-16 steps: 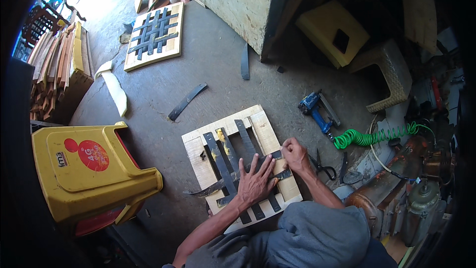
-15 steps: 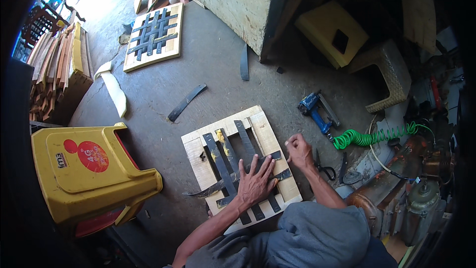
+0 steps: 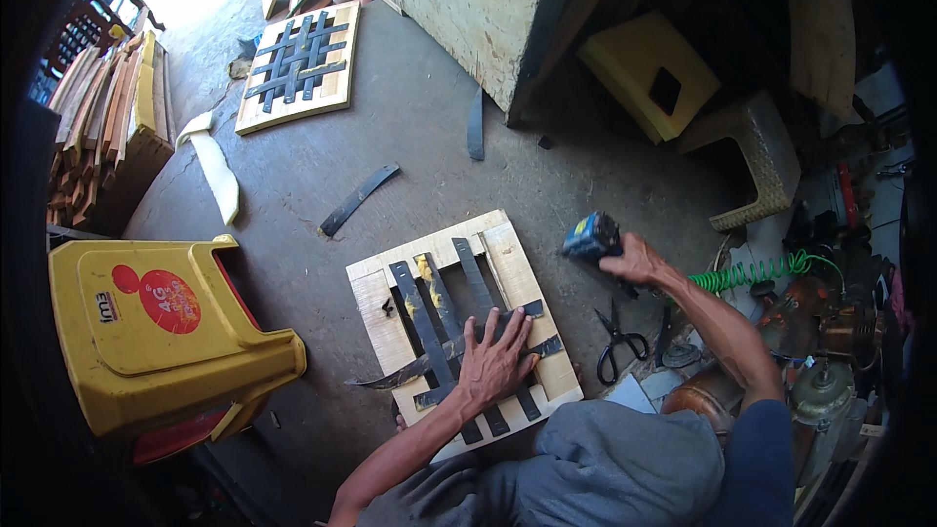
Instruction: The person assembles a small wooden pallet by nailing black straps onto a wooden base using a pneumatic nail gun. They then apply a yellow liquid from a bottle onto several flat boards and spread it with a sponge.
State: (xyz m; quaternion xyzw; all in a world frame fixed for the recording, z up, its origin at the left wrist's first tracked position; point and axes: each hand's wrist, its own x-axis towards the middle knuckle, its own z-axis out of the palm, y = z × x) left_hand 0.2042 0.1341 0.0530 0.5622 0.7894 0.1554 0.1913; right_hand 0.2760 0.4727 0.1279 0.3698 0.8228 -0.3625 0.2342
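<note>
In front of me lies a wooden frame (image 3: 366, 278) with black rubber straps (image 3: 478, 278) woven across its opening. My left hand (image 3: 491, 361) rests flat on the crossing straps, fingers spread, holding nothing. A loose strap end (image 3: 376, 381) sticks out past the frame's left edge. To the right of the frame, my right hand (image 3: 634, 262) grips a blue air stapler (image 3: 590, 237) and holds it off the floor, partly blurred. A coiled green air hose (image 3: 752, 273) runs off to the right behind my forearm.
Black-handled scissors (image 3: 622, 344) lie right of the frame. At left stands a yellow plastic stool (image 3: 176, 332). A second strapped frame (image 3: 342, 63), a strap offcut (image 3: 361, 200) and a white foam strip (image 3: 217, 171) lie farther off. Wood strips (image 3: 102, 127) are piled far left.
My right hand, empty before, has reached right and taken hold of the air stapler, lifting it from the floor and moving it left. My left hand stays on the straps.
</note>
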